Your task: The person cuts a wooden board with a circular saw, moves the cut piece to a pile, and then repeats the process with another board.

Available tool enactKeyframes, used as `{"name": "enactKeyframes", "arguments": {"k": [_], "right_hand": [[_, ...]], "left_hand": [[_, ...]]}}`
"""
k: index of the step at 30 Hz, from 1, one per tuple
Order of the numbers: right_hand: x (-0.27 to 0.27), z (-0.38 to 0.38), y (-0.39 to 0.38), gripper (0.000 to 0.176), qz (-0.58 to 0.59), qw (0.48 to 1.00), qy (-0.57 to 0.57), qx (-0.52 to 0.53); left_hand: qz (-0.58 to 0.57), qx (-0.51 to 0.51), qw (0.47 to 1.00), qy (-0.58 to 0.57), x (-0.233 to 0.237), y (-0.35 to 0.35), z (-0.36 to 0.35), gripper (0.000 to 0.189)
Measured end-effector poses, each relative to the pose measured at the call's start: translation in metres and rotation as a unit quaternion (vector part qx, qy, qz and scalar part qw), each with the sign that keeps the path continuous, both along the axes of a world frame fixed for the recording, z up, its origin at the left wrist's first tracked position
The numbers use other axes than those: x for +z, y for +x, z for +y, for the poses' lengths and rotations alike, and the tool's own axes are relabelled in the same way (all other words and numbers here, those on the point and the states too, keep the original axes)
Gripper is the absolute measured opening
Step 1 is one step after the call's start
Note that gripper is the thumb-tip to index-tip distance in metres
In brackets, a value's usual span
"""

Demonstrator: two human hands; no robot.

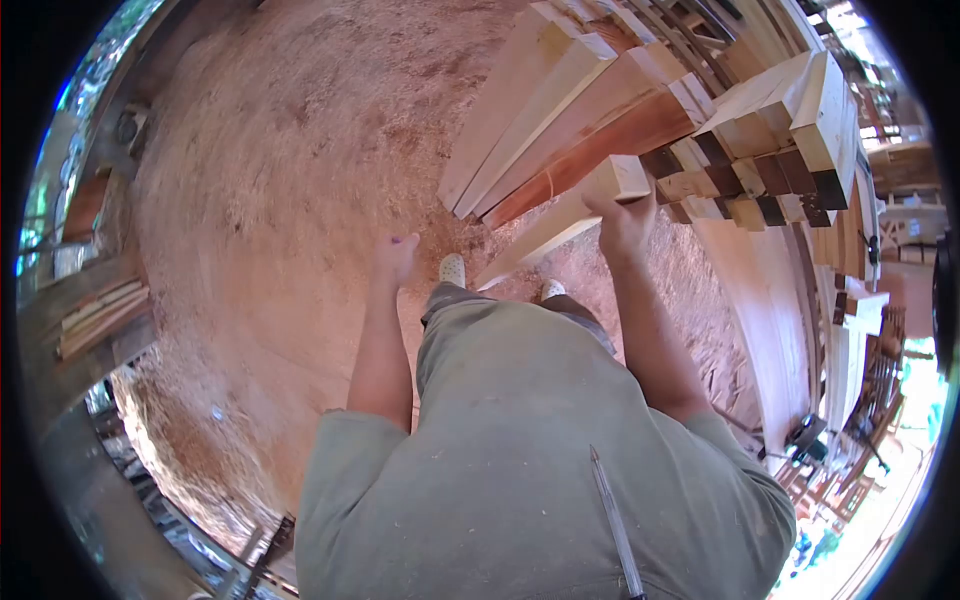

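R hand (622, 222) is clamped on the near end of a pale plank (545, 232). Fingers wrap over the top edge w/ the palm under it, just below the lumber stack (590, 110). L hand (397, 258) hangs free, well left of the stack. It is half curled, touches nothing and has nothing in it as far as the view shows.

The plank runs from the R hand down and left, roughly parallel to the stack's boards and just under their lower edge. Its far end sits near the shoes (452, 268); can't tell if it rests on the floor or is in the air. Can't tell either if the plank touches the stack's reddish bottom board along the way.

The stack has long pale and red boards side by side. Short block ends (770, 175), some dark and some light, are piled at its right end, right beside the R hand.

Sawdust floor (280, 200) spreads left of and below the stack. Right of the stack a wide reddish board (770, 320) runs down. Far left of the stack a shelf (100, 315) carries a few thin boards. Nearest the camera are a green shirt (500, 450) and a pen (615, 520) on its front.

Progress, as a guess: one plank is in hand at one end only and the 2nd hand isn't on it yet. The rest of the stack looks untouched, so most of the handling seems left to do.
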State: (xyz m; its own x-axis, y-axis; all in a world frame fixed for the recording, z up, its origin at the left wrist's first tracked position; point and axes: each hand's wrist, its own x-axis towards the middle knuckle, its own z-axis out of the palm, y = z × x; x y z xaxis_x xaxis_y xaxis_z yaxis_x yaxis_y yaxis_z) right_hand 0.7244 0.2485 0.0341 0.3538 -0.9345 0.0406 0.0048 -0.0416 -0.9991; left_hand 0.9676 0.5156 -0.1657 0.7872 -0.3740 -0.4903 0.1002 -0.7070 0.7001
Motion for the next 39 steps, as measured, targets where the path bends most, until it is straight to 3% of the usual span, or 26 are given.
{"name": "enactKeyframes", "arguments": {"k": [4, 8, 10, 13, 17, 19, 21, 22, 23, 24, 25, 26, 28, 31, 32, 33, 34, 35, 36, 37, 38, 39], "right_hand": [[0.045, 0.002, 0.023, 0.065, -0.093, 0.996, 0.006, 0.003], [0.057, -0.018, 0.033, 0.055, -0.107, 0.994, 0.008, -0.009], [0.054, -0.022, 0.038, 0.056, -0.137, 0.990, 0.007, -0.017], [0.049, -0.026, 0.048, 0.058, -0.176, 0.984, 0.007, -0.017], [0.022, -0.036, 0.058, 0.059, -0.197, 0.980, 0.017, -0.022], [0.009, -0.037, 0.063, 0.057, -0.196, 0.980, 0.024, -0.029], [0.005, -0.043, 0.067, 0.057, -0.097, 0.994, 0.028, -0.051], [0.008, -0.049, 0.071, 0.053, 0.006, 0.998, -0.035, -0.054], [0.009, -0.051, 0.073, 0.053, 0.001, 0.998, -0.039, -0.059], [0.009, -0.050, 0.072, 0.053, 0.173, 0.977, -0.079, -0.094], [0.015, -0.049, 0.073, 0.053, 0.340, 0.924, -0.117, -0.128], [0.018, -0.049, 0.076, 0.053, 0.338, 0.923, -0.122, -0.135], [0.018, -0.045, 0.085, 0.050, 0.163, 0.971, -0.158, -0.069], [-0.001, -0.048, 0.084, 0.064, 0.186, 0.960, -0.196, -0.068], [-0.002, -0.046, 0.079, 0.064, 0.210, 0.961, -0.168, -0.063], [-0.004, -0.044, 0.079, 0.063, 0.232, 0.961, -0.143, -0.049], [0.012, -0.035, 0.084, 0.062, 0.198, 0.974, -0.103, -0.028], [-0.032, -0.059, 0.075, 0.062, 0.289, 0.932, -0.207, -0.065], [-0.022, -0.055, 0.082, 0.061, 0.285, 0.941, -0.176, -0.045], [-0.009, -0.052, 0.081, 0.060, 0.287, 0.947, -0.145, -0.029], [-0.012, -0.057, 0.077, 0.060, 0.263, 0.955, -0.135, -0.010], [-0.016, -0.063, 0.069, 0.060, 0.242, 0.963, -0.121, 0.001]], "left_hand": [[-0.011, -0.034, 0.998, -0.047, 0.022, 0.050, -0.009, 0.051], [-0.014, -0.071, 0.997, 0.003, 0.023, 0.083, 0.003, 0.049], [-0.038, -0.064, 0.996, 0.043, 0.027, 0.091, 0.005, 0.047], [-0.008, -0.037, 0.999, -0.004, 0.029, 0.099, -0.002, 0.048], [-0.030, -0.087, 0.996, 0.009, 0.027, 0.119, -0.023, 0.048], [-0.100, -0.129, 0.984, 0.064, 0.037, 0.120, -0.035, 0.049], [-0.097, -0.130, 0.985, 0.058, 0.074, 0.108, -0.050, 0.048], [-0.085, -0.127, 0.986, 0.060, 0.088, 0.105, -0.056, 0.047], [-0.091, -0.130, 0.986, 0.056, 0.083, 0.107, -0.057, 0.047], [-0.067, -0.126, 0.990, 0.015, 0.071, 0.108, -0.058, 0.046], [-0.042, -0.121, 0.991, -0.027, 0.065, 0.109, -0.065, 0.045], [-0.044, -0.125, 0.991, -0.034, 0.060, 0.111, -0.075, 0.045], [-0.058, -0.161, 0.985, -0.020, 0.056, 0.118, -0.088, 0.044], [-0.010, -0.204, 0.975, -0.086, 0.078, 0.116, -0.126, 0.040], [-0.002, -0.266, 0.960, -0.081, 0.081, 0.120, -0.145, 0.044], [-0.049, -0.295, 0.954, -0.029, 0.161, 0.100, -0.159, 0.041], [-0.026, -0.268, 0.922, -0.278, 0.135, 0.096, -0.175, 0.039], [-0.087, -0.326, 0.906, -0.255, 0.113, 0.104, -0.202, 0.038], [0.046, -0.298, 0.898, -0.322, 0.123, 0.098, -0.227, 0.034], [0.178, -0.267, 0.863, -0.390, 0.163, 0.085, -0.243, 0.029], [-0.254, -0.419, 0.811, -0.320, 0.202, 0.075, -0.250, 0.027], [-0.251, -0.424, 0.825, -0.275, 0.242, 0.055, -0.265, 0.028]]}}
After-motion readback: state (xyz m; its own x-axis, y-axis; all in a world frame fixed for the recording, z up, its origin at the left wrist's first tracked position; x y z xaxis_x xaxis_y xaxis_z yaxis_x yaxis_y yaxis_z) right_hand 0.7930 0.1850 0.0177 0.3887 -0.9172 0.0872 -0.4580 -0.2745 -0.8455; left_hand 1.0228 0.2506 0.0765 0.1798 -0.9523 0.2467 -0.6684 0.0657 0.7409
